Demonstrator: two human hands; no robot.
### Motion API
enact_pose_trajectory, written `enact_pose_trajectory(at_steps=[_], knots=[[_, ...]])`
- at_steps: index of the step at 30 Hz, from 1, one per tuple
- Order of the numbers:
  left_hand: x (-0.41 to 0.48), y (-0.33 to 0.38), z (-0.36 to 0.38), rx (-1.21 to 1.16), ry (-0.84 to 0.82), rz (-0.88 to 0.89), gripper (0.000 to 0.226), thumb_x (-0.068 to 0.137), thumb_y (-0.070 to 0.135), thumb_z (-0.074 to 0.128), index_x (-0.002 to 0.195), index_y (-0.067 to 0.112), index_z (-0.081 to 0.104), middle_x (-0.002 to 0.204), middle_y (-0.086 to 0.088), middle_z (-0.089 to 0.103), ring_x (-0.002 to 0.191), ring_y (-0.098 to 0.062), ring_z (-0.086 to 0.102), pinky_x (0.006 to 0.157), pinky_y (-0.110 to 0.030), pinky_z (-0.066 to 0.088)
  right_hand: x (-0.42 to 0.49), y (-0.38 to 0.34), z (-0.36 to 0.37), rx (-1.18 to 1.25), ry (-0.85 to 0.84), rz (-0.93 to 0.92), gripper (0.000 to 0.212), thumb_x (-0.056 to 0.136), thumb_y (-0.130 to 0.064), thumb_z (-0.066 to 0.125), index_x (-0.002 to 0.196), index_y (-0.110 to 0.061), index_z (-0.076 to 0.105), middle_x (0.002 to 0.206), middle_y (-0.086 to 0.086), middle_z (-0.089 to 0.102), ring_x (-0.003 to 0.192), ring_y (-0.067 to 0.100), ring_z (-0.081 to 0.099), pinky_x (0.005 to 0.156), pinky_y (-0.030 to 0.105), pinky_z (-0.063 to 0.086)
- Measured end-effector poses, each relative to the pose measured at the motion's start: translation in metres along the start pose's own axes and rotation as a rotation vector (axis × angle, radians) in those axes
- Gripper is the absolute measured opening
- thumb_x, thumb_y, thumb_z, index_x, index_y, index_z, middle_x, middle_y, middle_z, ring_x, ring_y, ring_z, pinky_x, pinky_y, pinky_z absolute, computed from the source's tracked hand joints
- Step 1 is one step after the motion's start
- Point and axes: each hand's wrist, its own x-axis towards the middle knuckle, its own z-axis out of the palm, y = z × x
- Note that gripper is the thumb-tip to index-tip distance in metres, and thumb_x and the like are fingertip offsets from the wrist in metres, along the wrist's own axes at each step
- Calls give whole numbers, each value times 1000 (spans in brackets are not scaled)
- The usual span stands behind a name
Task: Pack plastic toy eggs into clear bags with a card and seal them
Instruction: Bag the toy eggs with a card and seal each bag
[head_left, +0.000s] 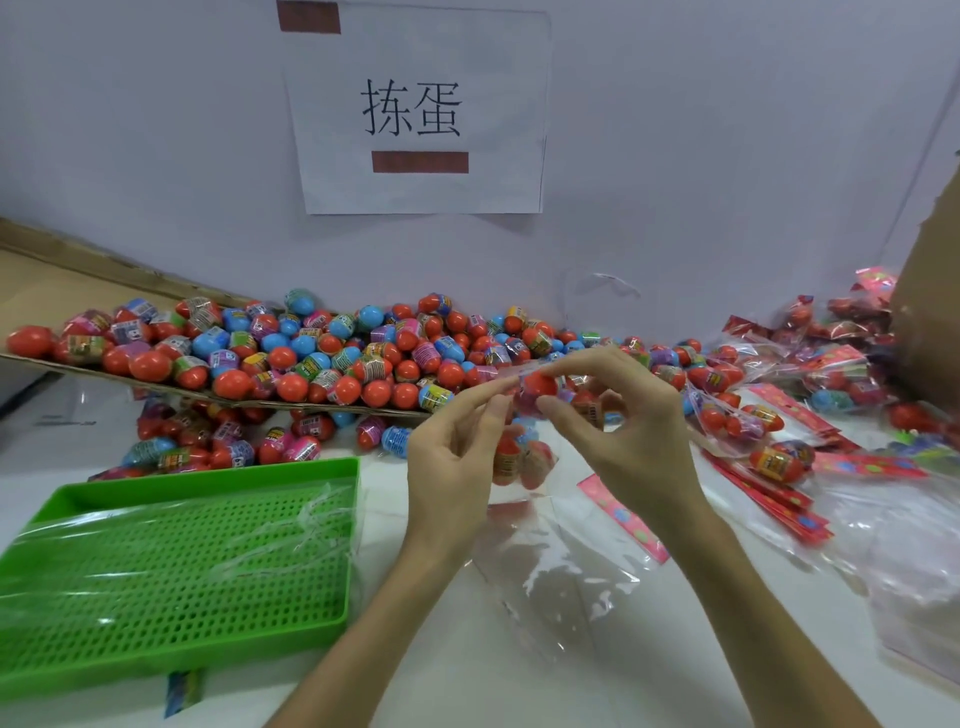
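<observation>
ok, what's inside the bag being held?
Toy eggs, orange and labelled, in the clear bag. Left hand and right hand pinch its top; fingers cover the egg count and any card.

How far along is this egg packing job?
Done: a heap of filled bags lies at the right. In hand: the left hand and right hand pinch the top of a clear bag with eggs inside, seemingly closing it. Left: a big pile of loose eggs, spare cards, and empty bags on the green tray. Much remains.
</observation>
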Motion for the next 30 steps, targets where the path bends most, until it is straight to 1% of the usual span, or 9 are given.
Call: enact_pose_trajectory(at_steps=[3, 5, 9, 14, 17, 20, 24, 27, 30], knots=[[-2, 0, 0, 21, -14, -21, 19, 102, 21, 63, 112, 27, 78, 86, -2, 79, 79, -13, 74, 68, -23, 60, -2, 4, 3, 48, -185, 25, 11, 92, -17, 73, 101, -19, 78, 101, -11, 70, 93, 9, 66, 71, 14, 48], [-2, -1, 0, 32, -3, -43, 19, 103, 18, 63, 112, 27, 78, 92, 2, 80, 87, -17, 77, 76, -29, 63, -3, 6, 6, 57, -260, 43, 13, 96, -18, 69, 103, -16, 80, 105, -7, 66, 95, 11, 64, 72, 15, 49], [2, -1, -1, 20, 31, -81, 18, 103, 19, 61, 112, 23, 77, 98, 2, 81, 96, -21, 77, 83, -45, 63, 1, 2, -1, 81, -28, 78, 22, 89, -29, 78, 109, -26, 70, 112, -1, 56, 89, 15, 67, 76, 35, 60], [-1, -4, 1, 54, -32, -86, 20, 102, 22, 62, 116, 21, 77, 104, 3, 80, 104, -14, 75, 94, -44, 61, 0, -1, -8, 281, 188, 90, 25, 78, -20, 86, 96, -19, 69, 97, 13, 70, 90, 27, 73, 83, 45, 62], [-4, -6, 4, 57, -87, -101, 24, 103, 23, 63, 122, 16, 75, 106, 0, 80, 106, -18, 75, 97, -53, 58, -3, -4, 0, 207, 209, 18, 23, 78, -20, 88, 92, -23, 70, 92, 7, 71, 90, 28, 71, 84, 46, 59], [-4, -5, 4, 45, -76, -119, 22, 104, 23, 61, 121, 23, 75, 102, 3, 80, 101, -20, 76, 95, -54, 59, -4, -1, 5, 71, 189, -32, 22, 79, -26, 85, 89, -14, 70, 89, 0, 70, 89, 19, 67, 82, 33, 55], [1, -4, 0, 27, 2, -126, 22, 103, 19, 62, 111, 32, 78, 97, 3, 81, 95, -18, 77, 89, -43, 62, -3, 5, 3, -13, 40, -40, 18, 80, -22, 84, 95, -13, 76, 95, -2, 72, 95, 8, 65, 86, 21, 51], [2, -2, 0, 10, 1, -104, 21, 103, 15, 61, 111, 25, 78, 95, 4, 81, 89, -12, 77, 77, -22, 59, -4, 9, 4, -93, -35, -69, 11, 86, -16, 80, 97, -16, 80, 98, -3, 73, 98, 15, 63, 88, 38, 52], [2, -1, 0, 10, -4, -91, 20, 103, 13, 61, 111, 22, 77, 98, 6, 81, 94, -10, 76, 79, -17, 57, -5, 13, 2, -142, -88, -73, 6, 91, -20, 74, 92, -20, 79, 99, -10, 72, 103, 15, 57, 91, 51, 46]])
